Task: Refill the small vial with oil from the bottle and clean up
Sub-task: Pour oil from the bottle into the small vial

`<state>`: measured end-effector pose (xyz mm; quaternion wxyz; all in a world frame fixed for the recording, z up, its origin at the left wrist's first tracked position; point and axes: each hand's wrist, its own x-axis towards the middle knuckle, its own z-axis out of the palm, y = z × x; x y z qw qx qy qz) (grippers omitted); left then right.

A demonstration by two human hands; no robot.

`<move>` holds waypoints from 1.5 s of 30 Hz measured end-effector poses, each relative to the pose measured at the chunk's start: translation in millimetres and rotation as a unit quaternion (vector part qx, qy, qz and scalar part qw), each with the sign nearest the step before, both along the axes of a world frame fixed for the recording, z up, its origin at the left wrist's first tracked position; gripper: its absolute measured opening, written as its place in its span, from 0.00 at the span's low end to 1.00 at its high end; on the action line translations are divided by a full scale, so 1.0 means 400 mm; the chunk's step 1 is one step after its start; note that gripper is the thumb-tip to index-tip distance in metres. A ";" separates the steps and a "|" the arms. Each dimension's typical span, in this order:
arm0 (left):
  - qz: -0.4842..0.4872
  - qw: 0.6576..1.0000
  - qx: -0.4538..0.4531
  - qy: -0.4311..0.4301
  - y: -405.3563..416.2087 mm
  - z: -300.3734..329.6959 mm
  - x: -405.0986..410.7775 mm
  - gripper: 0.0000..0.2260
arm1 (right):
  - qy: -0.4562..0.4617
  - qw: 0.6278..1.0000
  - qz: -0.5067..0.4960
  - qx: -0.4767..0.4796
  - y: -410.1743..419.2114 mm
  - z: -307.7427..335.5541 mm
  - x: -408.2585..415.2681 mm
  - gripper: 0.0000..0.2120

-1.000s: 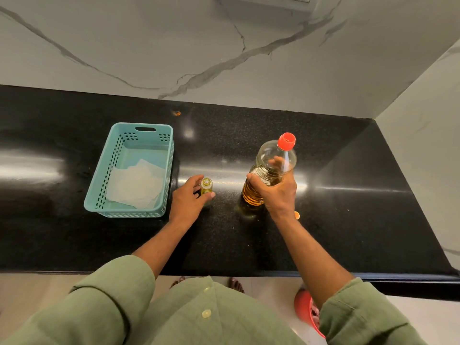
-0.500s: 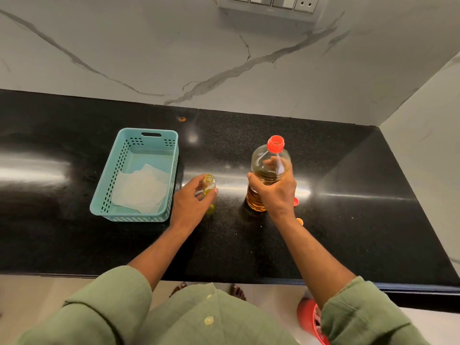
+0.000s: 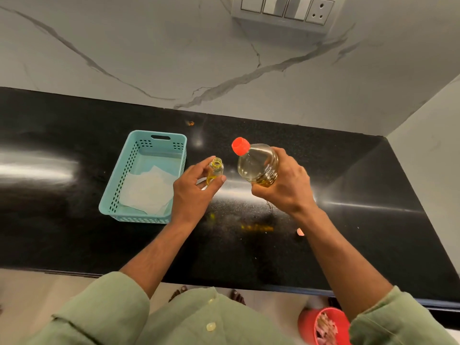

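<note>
My left hand holds a small clear vial above the black counter; its mouth is uncapped and a little yellow oil sits inside. My right hand grips the clear oil bottle around its lower body. The bottle is lifted and tilted to the left, its red cap pointing toward the vial and close beside it. Amber oil shows in the bottle near my fingers. The two containers do not touch.
A teal plastic basket with white paper tissue inside stands left of my hands. A small orange cap lies on the counter by my right forearm. A red bin sits on the floor below the counter edge.
Both hands have lifted their containers off the counter. The bottle went from upright to tilted left toward the vial, and the vial rose in my left hand.
</note>
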<state>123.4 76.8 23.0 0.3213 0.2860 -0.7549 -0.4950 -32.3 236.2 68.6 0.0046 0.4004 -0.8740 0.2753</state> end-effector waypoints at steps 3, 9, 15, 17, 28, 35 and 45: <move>-0.001 1.000 -0.015 0.007 0.000 0.006 0.001 0.24 | 0.029 0.998 0.001 0.050 0.016 0.006 -0.012 0.42; -0.023 0.998 -0.059 0.001 0.007 0.019 -0.005 0.25 | 0.058 0.993 0.009 0.102 0.038 0.011 -0.023 0.44; -0.027 0.997 -0.073 -0.003 0.010 0.018 -0.010 0.25 | 0.073 0.991 0.010 0.113 0.047 0.014 -0.027 0.45; -0.026 0.996 -0.081 -0.008 0.009 0.015 -0.008 0.25 | 0.081 0.989 0.011 0.119 0.049 0.015 -0.026 0.45; -0.026 0.994 -0.106 -0.017 0.005 0.008 -0.003 0.25 | 0.089 0.985 0.018 0.147 0.056 0.026 -0.028 0.46; -0.029 0.992 -0.117 -0.025 0.006 -0.003 -0.004 0.24 | 0.096 0.979 0.025 0.177 0.061 0.033 -0.036 0.47; -0.028 0.992 -0.118 -0.032 0.011 -0.017 -0.006 0.24 | 0.101 0.975 0.030 0.196 0.064 0.038 -0.038 0.49</move>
